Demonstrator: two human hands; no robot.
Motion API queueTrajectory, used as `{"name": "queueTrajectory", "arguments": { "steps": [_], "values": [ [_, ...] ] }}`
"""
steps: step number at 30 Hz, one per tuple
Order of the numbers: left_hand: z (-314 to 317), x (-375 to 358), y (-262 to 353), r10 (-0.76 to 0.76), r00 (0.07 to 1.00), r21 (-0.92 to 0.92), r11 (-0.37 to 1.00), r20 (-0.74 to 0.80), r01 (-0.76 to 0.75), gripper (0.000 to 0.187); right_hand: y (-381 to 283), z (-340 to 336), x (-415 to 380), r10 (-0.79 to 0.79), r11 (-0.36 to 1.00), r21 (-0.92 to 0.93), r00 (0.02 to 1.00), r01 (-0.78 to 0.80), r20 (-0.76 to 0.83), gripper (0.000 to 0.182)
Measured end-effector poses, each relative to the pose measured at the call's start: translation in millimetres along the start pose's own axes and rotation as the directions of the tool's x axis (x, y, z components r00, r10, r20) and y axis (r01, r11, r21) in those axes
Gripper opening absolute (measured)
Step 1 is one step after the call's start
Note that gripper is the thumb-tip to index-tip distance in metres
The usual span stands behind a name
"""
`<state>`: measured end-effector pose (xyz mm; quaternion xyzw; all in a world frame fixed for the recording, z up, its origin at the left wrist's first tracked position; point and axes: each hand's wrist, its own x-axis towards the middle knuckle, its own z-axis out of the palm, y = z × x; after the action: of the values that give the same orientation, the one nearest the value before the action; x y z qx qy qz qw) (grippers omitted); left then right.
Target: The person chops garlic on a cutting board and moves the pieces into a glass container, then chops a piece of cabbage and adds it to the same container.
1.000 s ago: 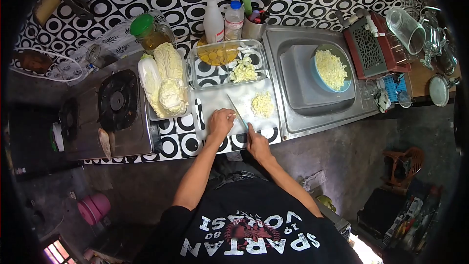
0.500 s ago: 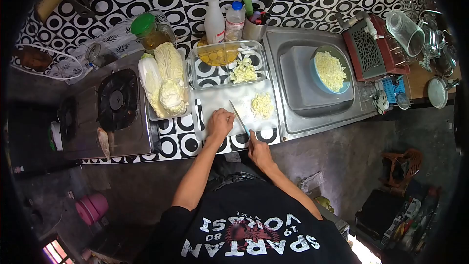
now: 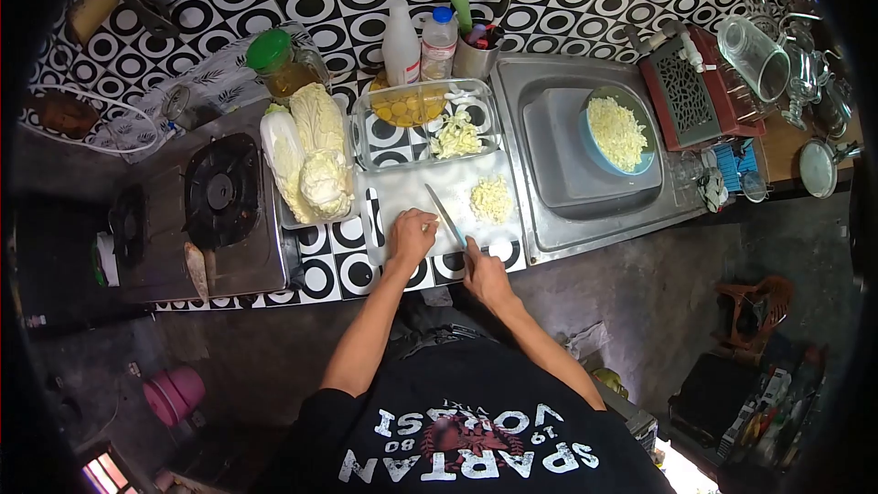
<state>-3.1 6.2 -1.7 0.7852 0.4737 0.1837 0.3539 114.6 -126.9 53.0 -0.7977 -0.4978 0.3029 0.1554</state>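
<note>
White plastic cutting board lies on the black-and-white circle-patterned worktop, between the steel tray of pale napa cabbage halves and the steel sink. On it the left hand presses down, fingers curled together over whatever is being cut, which the hand hides. The right hand is clamped around the handle of a long steel-bladed knife, whose blade slants up and away just beside the left hand's knuckles. A small heap of chopped pale cabbage sits on the board to the right of the blade, apart from both hands. Compared with half a second ago, little has changed: the left hand has kept its place on the board, the knife tip has edged slightly leftward, and the right hand sits a touch nearer the board's front edge. Behind the board, the clear glass dish holds cabbage pieces, and the blue bowl of chopped cabbage rests in the sink.
</note>
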Motion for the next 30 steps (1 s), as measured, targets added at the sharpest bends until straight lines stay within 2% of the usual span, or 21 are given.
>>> {"name": "queueTrajectory", "arguments": {
  "steps": [2,6,8,10,14,16,18,22,25,30],
  "values": [
    [1,0,-1,0.004,1.0,-0.023,1.0,-0.013,-0.004,0.012,3,5,-12,-0.026,0.996,0.084,0.998,0.03,-0.052,0.052],
    [3,1,-2,0.007,1.0,-0.032,0.999,-0.023,-0.007,0.011,9,22,-11,-0.03,0.995,0.092,0.996,0.037,-0.082,0.051],
    [2,1,-1,-0.004,1.0,-0.056,0.998,-0.006,0.004,0.011,11,31,0,-0.1,0.994,0.036,0.981,0.108,-0.167,0.048],
    [2,1,-2,-0.011,1.0,-0.079,0.997,0.009,0.011,0.011,11,35,12,-0.126,0.99,0.046,0.975,0.137,-0.182,0.05],
    [2,0,-3,0.043,0.999,-0.053,0.998,-0.029,-0.045,0.01,4,24,25,-0.127,0.991,0.012,0.979,0.131,-0.158,0.05],
    [5,0,-6,0.06,0.997,-0.034,0.998,-0.049,-0.062,0.011,-2,12,21,-0.016,0.998,0.059,0.997,0.021,-0.081,0.047],
    [7,-2,-9,0.113,0.991,-0.044,0.992,-0.075,-0.117,0.01,-3,5,10,-0.019,0.996,0.082,0.997,0.026,-0.081,0.046],
    [8,-4,-8,0.103,0.991,-0.054,0.993,-0.088,-0.108,0.009,-3,6,-11,0.019,0.992,0.129,0.996,-0.007,-0.087,0.045],
    [7,-4,-6,0.096,0.989,-0.094,0.99,-0.113,-0.107,0.005,1,19,-12,0.012,0.994,0.111,0.995,-0.001,-0.094,0.044],
    [6,-2,-7,0.087,0.995,-0.094,0.991,-0.055,-0.092,0.005,4,29,17,-0.057,0.994,0.082,0.988,0.069,-0.141,0.044]
  ]
}}
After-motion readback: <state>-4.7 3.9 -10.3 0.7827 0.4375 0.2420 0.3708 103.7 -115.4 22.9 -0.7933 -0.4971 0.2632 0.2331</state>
